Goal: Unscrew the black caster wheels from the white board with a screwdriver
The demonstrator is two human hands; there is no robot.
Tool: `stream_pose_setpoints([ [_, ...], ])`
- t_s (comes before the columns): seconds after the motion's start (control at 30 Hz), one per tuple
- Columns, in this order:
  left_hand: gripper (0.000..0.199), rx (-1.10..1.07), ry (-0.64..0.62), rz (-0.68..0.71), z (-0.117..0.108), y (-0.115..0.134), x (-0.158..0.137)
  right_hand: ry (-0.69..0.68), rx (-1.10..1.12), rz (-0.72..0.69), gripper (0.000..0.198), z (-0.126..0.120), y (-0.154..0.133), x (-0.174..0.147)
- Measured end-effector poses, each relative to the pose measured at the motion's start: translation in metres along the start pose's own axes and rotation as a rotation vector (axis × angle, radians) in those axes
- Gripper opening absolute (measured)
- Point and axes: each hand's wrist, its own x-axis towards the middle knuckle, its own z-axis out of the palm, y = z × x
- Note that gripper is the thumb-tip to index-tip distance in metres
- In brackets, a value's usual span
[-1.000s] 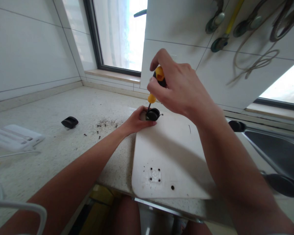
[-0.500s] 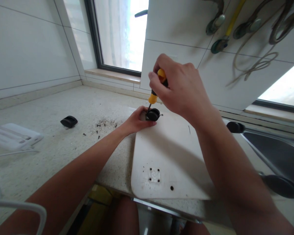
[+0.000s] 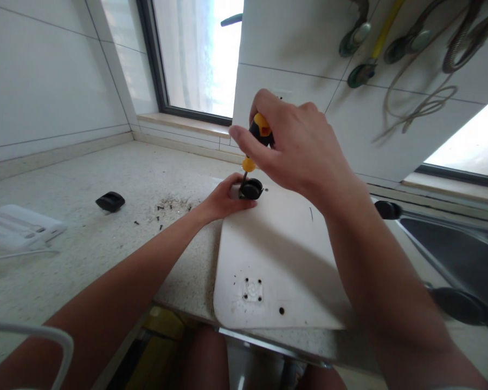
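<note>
A white board (image 3: 284,249) with rounded corners lies flat on the speckled counter. At its far left corner sits a black caster wheel (image 3: 252,189), and my left hand (image 3: 224,201) is closed around its base. My right hand (image 3: 295,143) grips a yellow-and-black screwdriver (image 3: 249,164), its shaft pointing down at the left side of the caster. The tip is hidden behind the caster. A square mount with screw holes (image 3: 252,290) shows at the board's near left corner. Another black caster (image 3: 387,209) is at the far right, partly past my forearm.
Several small screws (image 3: 159,219) lie among dirt specks left of the board. A loose black caster (image 3: 110,201) and a white power bank (image 3: 22,225) with a cable lie further left. The sink (image 3: 455,254) is at the right. Pipes and valves (image 3: 361,75) stick out from the tiled wall.
My right hand has turned a little on the screwdriver, its thumb now stretched further left. The left hand stays at the caster. The whole view has shifted slightly.
</note>
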Motion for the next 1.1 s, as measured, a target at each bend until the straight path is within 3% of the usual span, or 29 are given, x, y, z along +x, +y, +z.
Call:
stream_pose_setpoints([
  [0.13,0.052,0.004,-0.029,-0.028,-0.001,0.007,0.003,0.007,-0.012,-0.016,0.019,0.000,0.001,0.001],
  [0.27,0.044,0.094,0.031,-0.034,0.001,0.013,0.001,0.018,-0.019,-0.005,0.019,0.001,0.002,0.001],
  [0.37,0.044,0.143,0.054,-0.031,0.002,0.016,0.000,0.016,-0.029,0.010,0.022,0.001,0.002,0.000],
  [0.5,0.040,0.144,0.065,-0.016,0.003,0.017,0.001,0.009,-0.016,-0.023,0.007,-0.001,0.000,-0.001],
  [0.7,0.042,0.156,0.089,-0.028,0.005,0.020,-0.001,0.051,-0.018,0.035,0.011,0.007,0.000,0.002],
  [0.77,0.041,0.146,0.089,-0.027,0.006,0.022,-0.003,0.079,-0.024,0.011,0.003,0.010,0.000,0.003],
  [1.1,0.023,0.107,0.131,0.018,0.012,0.019,-0.003,0.070,-0.022,-0.140,0.014,0.006,-0.002,-0.001],
])
